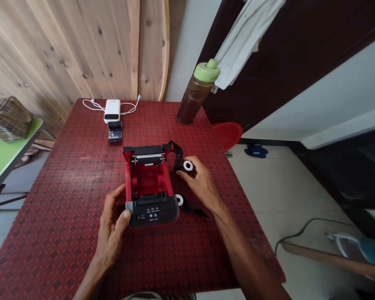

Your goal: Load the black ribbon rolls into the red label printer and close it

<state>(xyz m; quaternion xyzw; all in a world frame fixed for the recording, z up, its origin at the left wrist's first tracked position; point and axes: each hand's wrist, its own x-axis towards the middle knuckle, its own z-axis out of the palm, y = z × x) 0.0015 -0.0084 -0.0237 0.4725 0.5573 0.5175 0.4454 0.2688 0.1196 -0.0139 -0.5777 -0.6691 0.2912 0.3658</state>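
Observation:
A red and black label printer (152, 212) with its lid raised stands on the table. Its red inner bay is exposed, with a roller across the raised lid. My left hand (113, 227) grips the printer's front left corner, thumb on top and fingers along the side. Just right of the printer, my right hand (201, 180) pinches a roll of black ribbon (179, 163) with a white core. A loose black strip runs from this roll up to the lid's right end. A second black roll with a white core (179, 200) lies against the printer's right side, its tail on the table.
Toward the back of the patterned red table (81, 250) lie a white power bank (112, 109) with cables and a black strip (115, 132). A brown bottle with a green lid (195, 96) stands at the back right. A red stool (227, 135) is beyond the right edge.

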